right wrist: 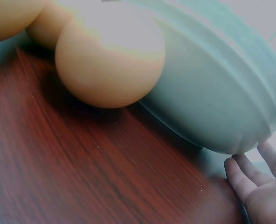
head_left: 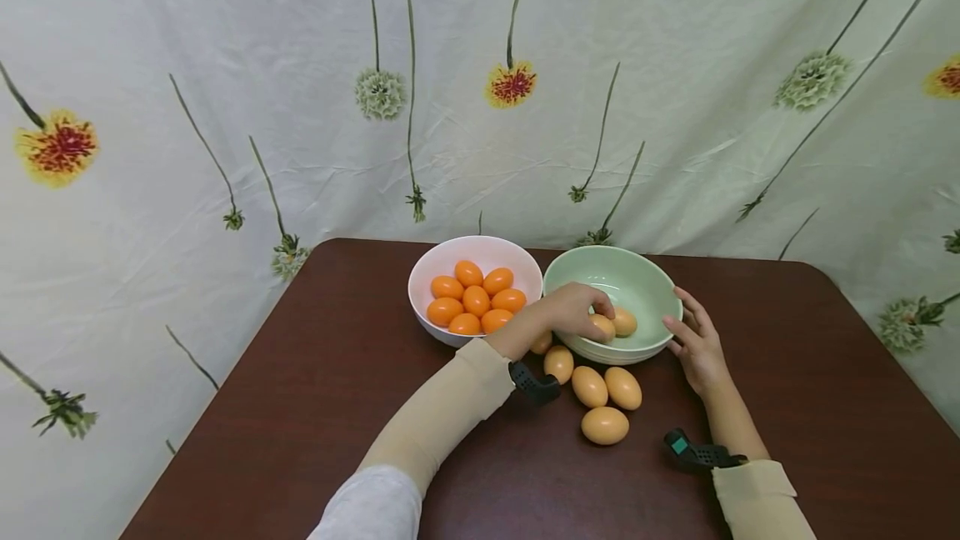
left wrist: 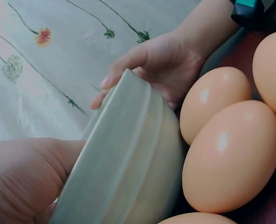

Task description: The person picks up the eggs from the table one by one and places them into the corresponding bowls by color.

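Note:
A pale green bowl (head_left: pixel 654 290) stands on the table with tan eggs inside. My left hand (head_left: pixel 573 309) reaches over its near rim and pinches an egg (head_left: pixel 602 329) inside, beside another egg (head_left: pixel 625 322). In the left wrist view the bowl wall (left wrist: pixel 128 135) hides those fingertips. On the bowl's right side my right hand (head_left: pixel 701 348) rests its fairly straight fingers and thumb against the rim and outer wall. The right wrist view shows those fingers (right wrist: pixel 243 179) touching the wall. Several more eggs (head_left: pixel 589 387) lie on the table in front of the bowl.
Left of the green bowl, a pinkish-white bowl (head_left: pixel 423 286) holds several orange, egg-shaped fruits (head_left: pixel 476 300). Both bowls stand near the back edge of the dark brown table (head_left: pixel 300 407). A flower-printed cloth (head_left: pixel 300 65) hangs behind it. Black bands (head_left: pixel 534 384) circle both wrists.

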The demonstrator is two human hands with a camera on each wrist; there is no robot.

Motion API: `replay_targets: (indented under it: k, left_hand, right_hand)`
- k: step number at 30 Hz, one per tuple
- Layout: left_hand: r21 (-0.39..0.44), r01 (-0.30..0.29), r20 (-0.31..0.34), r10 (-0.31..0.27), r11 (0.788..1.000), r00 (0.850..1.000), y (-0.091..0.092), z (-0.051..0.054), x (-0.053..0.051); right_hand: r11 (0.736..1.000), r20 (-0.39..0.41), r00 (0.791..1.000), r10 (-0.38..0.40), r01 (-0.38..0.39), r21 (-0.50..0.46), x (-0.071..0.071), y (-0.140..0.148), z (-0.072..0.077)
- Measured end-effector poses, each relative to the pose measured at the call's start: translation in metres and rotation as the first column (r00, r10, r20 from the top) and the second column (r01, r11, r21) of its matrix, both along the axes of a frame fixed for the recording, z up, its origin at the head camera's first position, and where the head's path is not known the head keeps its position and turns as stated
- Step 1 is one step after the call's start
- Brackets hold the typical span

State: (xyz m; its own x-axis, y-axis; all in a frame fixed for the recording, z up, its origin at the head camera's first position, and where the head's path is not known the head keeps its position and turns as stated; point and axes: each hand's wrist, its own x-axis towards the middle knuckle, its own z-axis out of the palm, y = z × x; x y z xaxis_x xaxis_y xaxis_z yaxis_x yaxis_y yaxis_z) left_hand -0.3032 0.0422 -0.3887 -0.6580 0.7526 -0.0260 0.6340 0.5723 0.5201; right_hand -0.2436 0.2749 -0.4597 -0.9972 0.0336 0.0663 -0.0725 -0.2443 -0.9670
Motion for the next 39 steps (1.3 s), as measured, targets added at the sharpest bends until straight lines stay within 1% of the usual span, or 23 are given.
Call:
replay_targets:
  k: [3,9,12,15,18,22,26,29,33,37,39]
  left_hand:
    - [-0.040,0.010,-0.003,-0.010,0.999,1.000,0.003,0.001,-0.002]
    - [-0.121,0.004,-0.012,-0.006,0.993,1.000,0.008,0.001,-0.005]
    - [-0.154,0.001,-0.006,-0.001,0.988,1.000,0.009,0.000,-0.006]
    - [-0.171,0.000,0.003,0.000,0.985,1.000,0.010,-0.002,-0.006]
    - [-0.168,-0.008,0.000,0.008,0.986,1.000,0.010,-0.004,-0.006]
    - [-0.124,-0.030,-0.010,0.029,0.992,1.000,0.008,-0.004,-0.006]
    - [-0.028,-0.057,0.008,0.057,0.998,0.998,0.007,-0.005,-0.005]
    - [0.044,-0.071,0.015,0.071,0.996,0.997,0.005,-0.006,-0.002]
    - [0.140,-0.079,-0.001,0.080,0.987,0.997,0.003,-0.006,0.003]
    - [0.240,-0.075,-0.013,0.080,0.968,0.997,0.000,-0.008,0.006]
    - [0.271,-0.070,-0.007,0.074,0.960,0.997,-0.002,-0.008,0.008]
  right_hand:
    - [1.000,0.001,1.000,-0.002,0.002,0.002,0.000,0.000,0.000]
    - [1.000,-0.003,1.000,0.005,-0.005,-0.005,0.000,0.000,0.000]
    - [1.000,-0.007,1.000,0.005,-0.005,-0.007,0.001,0.001,0.000]
    - [1.000,-0.012,1.000,0.011,-0.011,-0.006,0.002,0.001,-0.001]
    - [1.000,-0.015,1.000,0.017,-0.017,-0.006,0.002,0.001,-0.001]
    - [1.000,-0.015,1.000,0.011,-0.011,-0.007,0.001,0.000,0.000]
    - [1.000,-0.017,1.000,0.007,-0.007,-0.009,0.001,0.000,0.000]
    - [1.000,-0.019,1.000,0.008,-0.008,-0.009,0.000,0.001,0.000]
    - [1.000,-0.017,1.000,0.010,-0.010,-0.002,0.000,0.001,0.000]
    - [1.000,-0.015,1.000,0.008,-0.008,-0.001,0.000,0.000,0.000]
    - [1.000,-0.013,1.000,0.006,-0.006,-0.001,0.000,0.000,0.000]
